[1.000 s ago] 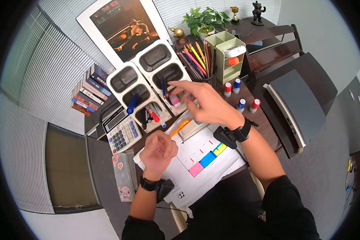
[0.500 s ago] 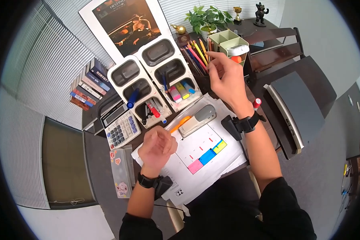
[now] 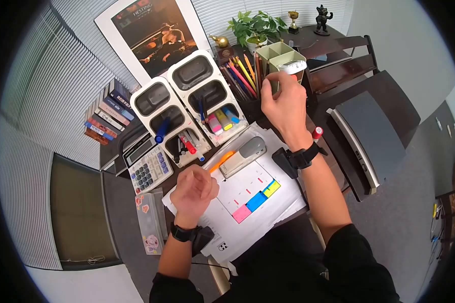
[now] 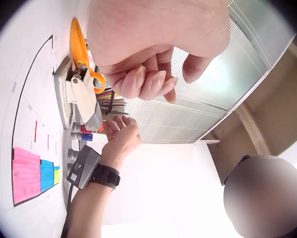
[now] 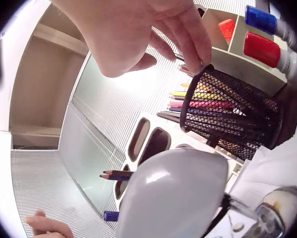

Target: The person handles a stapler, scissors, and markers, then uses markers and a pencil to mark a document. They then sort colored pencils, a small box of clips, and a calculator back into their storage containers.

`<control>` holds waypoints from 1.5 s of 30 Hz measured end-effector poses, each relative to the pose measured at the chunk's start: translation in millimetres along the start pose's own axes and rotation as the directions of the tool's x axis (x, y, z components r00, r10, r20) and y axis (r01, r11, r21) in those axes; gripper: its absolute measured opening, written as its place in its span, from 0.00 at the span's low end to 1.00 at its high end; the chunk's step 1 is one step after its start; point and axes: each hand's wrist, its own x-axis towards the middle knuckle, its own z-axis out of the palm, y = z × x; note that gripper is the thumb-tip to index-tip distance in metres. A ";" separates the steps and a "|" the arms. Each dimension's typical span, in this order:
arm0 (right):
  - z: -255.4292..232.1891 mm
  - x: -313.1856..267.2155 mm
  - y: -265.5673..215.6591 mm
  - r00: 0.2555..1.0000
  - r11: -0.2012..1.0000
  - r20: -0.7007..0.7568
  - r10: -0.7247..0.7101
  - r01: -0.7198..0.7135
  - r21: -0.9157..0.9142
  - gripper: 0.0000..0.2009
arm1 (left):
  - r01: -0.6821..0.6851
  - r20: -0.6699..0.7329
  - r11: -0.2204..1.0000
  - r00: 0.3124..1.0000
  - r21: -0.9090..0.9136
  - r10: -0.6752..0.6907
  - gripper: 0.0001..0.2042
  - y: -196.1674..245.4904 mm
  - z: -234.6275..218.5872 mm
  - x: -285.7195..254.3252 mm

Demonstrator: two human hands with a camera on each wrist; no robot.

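Note:
My right hand [image 3: 285, 103] is at the black mesh pencil cup [image 5: 232, 106], its fingertips right at the rim in the right wrist view. Thumb and fingers stand apart there, beside the ends of several colored pencils [image 3: 245, 76]. My left hand [image 3: 193, 189] hovers above the white papers [image 3: 227, 237], fingers loosely curled, holding nothing. Between the hands lies a grey and white stapler [image 3: 243, 155], with orange-handled scissors [image 4: 79, 47] beside it. The two-column desk organizer [image 3: 173, 76] holds pink, yellow and blue highlighters [image 3: 220, 119], two dark pencils [image 3: 202, 110] and several markers [image 3: 162, 130].
Behind the right hand stands a green compartment box [image 3: 275, 53]. Red- and blue-capped bottles [image 5: 262, 49] are near the cup. A calculator [image 3: 150, 170] and a clear stickered case [image 3: 149, 222] lie at left. A dark grey machine [image 3: 369, 136] sits at right.
My right hand has moved right from the organizer to the pencil cup, uncovering the highlighters and stapler. The left hand has stayed nearly in place. The head view has shifted slightly.

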 end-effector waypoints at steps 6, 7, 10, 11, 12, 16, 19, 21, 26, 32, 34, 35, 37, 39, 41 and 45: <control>-0.9 -2.9 -5.1 0.940 0.959 0.320 0.115 -0.190 0.211 0.12 | -0.007 -0.003 1.000 1.000 0.002 0.007 0.21 -0.8 2.0 -0.5; 1.4 -3.3 -2.1 0.921 0.954 0.379 0.092 -0.191 0.233 0.13 | -0.010 0.003 1.000 1.000 0.006 0.010 0.21 -0.3 1.6 0.0; 4.8 -5.2 2.3 0.946 0.971 0.318 0.058 -0.127 0.201 0.14 | 0.000 -0.021 1.000 1.000 -0.013 0.000 0.21 -0.9 -0.7 -0.6; 5.9 -5.6 1.9 0.956 0.978 0.292 0.038 -0.096 0.185 0.14 | -0.003 -0.025 1.000 1.000 -0.011 0.002 0.21 -1.0 -0.7 -1.0; 6.3 -5.7 1.1 0.955 0.978 0.295 0.036 -0.095 0.188 0.14 | -0.001 -0.021 1.000 1.000 -0.002 0.001 0.21 -1.2 -0.6 -1.1; 5.4 -6.2 -0.1 0.960 0.974 0.275 0.060 -0.116 0.194 0.16 | 0.004 0.016 1.000 1.000 0.013 -0.004 0.21 -0.4 -2.4 -1.2; 8.1 -5.0 6.1 0.934 0.979 0.351 0.062 -0.125 0.162 0.18 | 0.003 0.003 1.000 1.000 0.004 -0.003 0.20 0.0 -3.0 -1.2; 2.1 -0.1 0.0 0.909 0.980 0.409 0.074 -0.143 0.140 0.19 | -0.004 -0.032 1.000 0.999 -0.020 0.004 0.20 -0.9 0.8 -0.4; -2.8 3.7 4.7 0.817 0.843 0.539 0.203 -0.426 0.328 0.20 | -0.001 -0.056 0.999 0.998 -0.041 -0.001 0.20 -2.7 3.4 -1.7; -7.7 6.9 -1.9 0.890 0.855 0.395 0.227 -0.376 0.357 0.16 | -0.008 -0.084 1.000 0.996 -0.021 0.006 0.20 0.0 -0.8 -0.6; -7.6 5.2 0.3 0.919 0.937 0.333 0.209 -0.286 0.202 0.15 | -0.020 -0.010 1.000 1.000 0.013 0.020 0.18 0.1 -2.2 -0.8; -6.7 3.4 0.1 0.918 0.937 0.335 0.212 -0.289 0.198 0.15 | -0.018 -0.012 1.000 1.000 0.009 0.018 0.18 0.0 -1.6 -1.5; -4.2 2.5 0.0 0.947 0.960 0.298 0.121 -0.188 0.206 0.17 | -0.011 0.005 1.000 1.000 0.009 0.011 0.19 1.1 0.7 -0.6; 4.8 0.1 9.0 0.964 0.963 0.257 0.067 -0.130 0.237 0.18 | -0.006 -0.022 1.000 1.000 -0.014 0.006 0.19 0.1 0.5 -0.8; 4.7 0.6 8.1 0.976 0.961 0.219 0.016 -0.075 0.267 0.19 | -0.001 -0.053 0.999 0.999 -0.036 -0.001 0.20 0.3 0.5 -0.9; -5.5 0.7 -7.2 0.963 0.972 0.260 0.068 -0.122 0.200 0.18 | -0.005 -0.054 1.000 0.999 0.010 0.006 0.20 1.7 0.0 -1.4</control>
